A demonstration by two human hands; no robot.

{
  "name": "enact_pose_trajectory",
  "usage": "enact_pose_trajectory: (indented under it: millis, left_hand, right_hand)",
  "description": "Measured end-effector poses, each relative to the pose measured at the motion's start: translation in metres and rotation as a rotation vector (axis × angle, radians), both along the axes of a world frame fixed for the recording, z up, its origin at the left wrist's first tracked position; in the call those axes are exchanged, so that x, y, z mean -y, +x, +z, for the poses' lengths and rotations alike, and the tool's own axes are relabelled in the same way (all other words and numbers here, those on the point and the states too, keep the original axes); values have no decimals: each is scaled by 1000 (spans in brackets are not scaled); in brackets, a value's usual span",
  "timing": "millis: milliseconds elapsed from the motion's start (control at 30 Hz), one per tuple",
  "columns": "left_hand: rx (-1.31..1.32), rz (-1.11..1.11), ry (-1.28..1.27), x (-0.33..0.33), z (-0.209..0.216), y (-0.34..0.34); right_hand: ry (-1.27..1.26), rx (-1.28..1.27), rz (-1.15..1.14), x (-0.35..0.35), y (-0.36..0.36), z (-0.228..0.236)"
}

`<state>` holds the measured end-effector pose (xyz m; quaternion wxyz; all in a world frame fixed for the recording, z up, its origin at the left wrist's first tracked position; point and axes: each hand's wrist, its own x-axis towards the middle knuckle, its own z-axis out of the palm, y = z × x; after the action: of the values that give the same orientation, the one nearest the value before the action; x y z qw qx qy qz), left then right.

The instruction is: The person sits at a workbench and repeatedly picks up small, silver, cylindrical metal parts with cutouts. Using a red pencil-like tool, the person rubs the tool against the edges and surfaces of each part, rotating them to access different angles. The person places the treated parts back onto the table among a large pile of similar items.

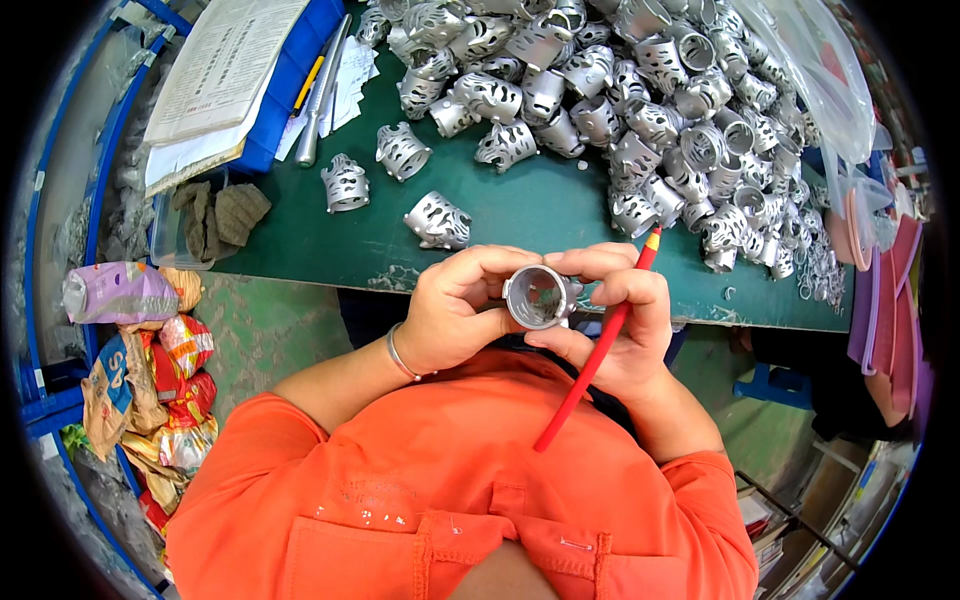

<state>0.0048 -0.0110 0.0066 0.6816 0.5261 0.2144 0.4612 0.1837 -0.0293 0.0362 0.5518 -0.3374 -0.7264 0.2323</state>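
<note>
Fingers of your left hand and right hand clamp a metal sleeve, likely for steadiness, red pencil angled clear.

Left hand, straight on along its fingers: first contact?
The silver metal sleeve that the left hand is gripping; past that, probably the right hand, though depth is unclear.

A heap of cylinders lies on the table at upper centre and right, three loose cylinders lie left of it, papers rest on a bin at upper left, and mid-frame a single cylinder sits between left hand and right hand.
</note>
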Motion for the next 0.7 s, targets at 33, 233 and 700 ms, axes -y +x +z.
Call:
enact_pose_trajectory:
  millis: [33,233,700]
  left_hand:
    - [-21,30,71,-1,-2,-1]
    - [-99,131,254,-7,4,-2]
    - [-250,310,517,-11,9,-3]
  right_hand:
    - [-3,-1,13,0,1,0]
    - [-68,-94,18,3,4,-5]
    - [-55,-86,-24,6,3,-10]
